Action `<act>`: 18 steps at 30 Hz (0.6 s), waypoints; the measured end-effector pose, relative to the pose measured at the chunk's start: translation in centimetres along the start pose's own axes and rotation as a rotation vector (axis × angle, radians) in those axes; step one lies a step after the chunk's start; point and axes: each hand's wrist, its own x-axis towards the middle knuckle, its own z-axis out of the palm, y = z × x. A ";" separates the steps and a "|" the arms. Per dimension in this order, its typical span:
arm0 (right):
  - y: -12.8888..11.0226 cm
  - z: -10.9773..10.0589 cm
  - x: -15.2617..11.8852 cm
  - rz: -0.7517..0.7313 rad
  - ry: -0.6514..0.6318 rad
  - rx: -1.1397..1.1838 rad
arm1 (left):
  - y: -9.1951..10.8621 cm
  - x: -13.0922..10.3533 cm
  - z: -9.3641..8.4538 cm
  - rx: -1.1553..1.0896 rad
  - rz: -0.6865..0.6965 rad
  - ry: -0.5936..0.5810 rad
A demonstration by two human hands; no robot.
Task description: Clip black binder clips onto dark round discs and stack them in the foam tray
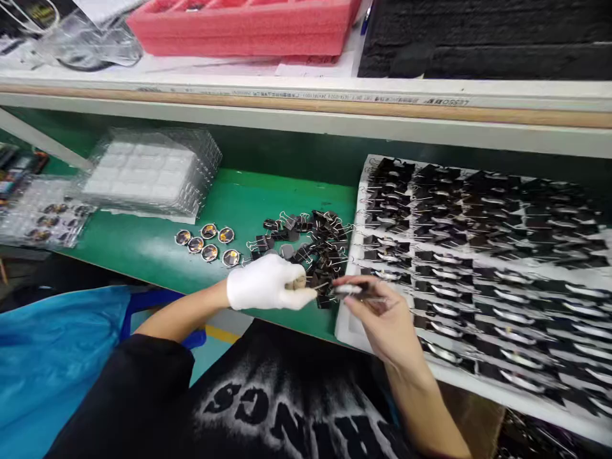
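Observation:
My left hand (272, 282), in a white glove with bare-looking, stained fingertips, pinches a thin wire handle of what looks like a binder clip (322, 286). Close to its right, my bare right hand (382, 312) grips a small round part (348, 290) with a pale edge, blurred and partly covered by fingers; a wire handle sticks out beside it. Behind both hands lies a heap of black binder clips (327, 229) with a few grey discs (287, 251) among them. Left of the heap, several round pieces with shiny rims (209, 253) lie on the green bench.
At right, a white foam tray (356, 255) carries rows of clipped round parts (507, 312). Clear plastic trays (148, 172) are stacked at back left, beside another blister tray (48, 213). Above runs a shelf edge (296, 105) bearing pink foam (243, 29) and black foam (488, 41).

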 end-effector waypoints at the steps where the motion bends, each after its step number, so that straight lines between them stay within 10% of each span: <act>1: 0.2 0.3 0.3 -0.004 0.034 0.043 | 0.0 -0.1 0.0 -0.047 -0.005 0.003; 18: 2.6 2.1 0.3 -0.007 0.080 0.118 | 0.9 -0.2 2.2 -0.310 -0.093 -0.059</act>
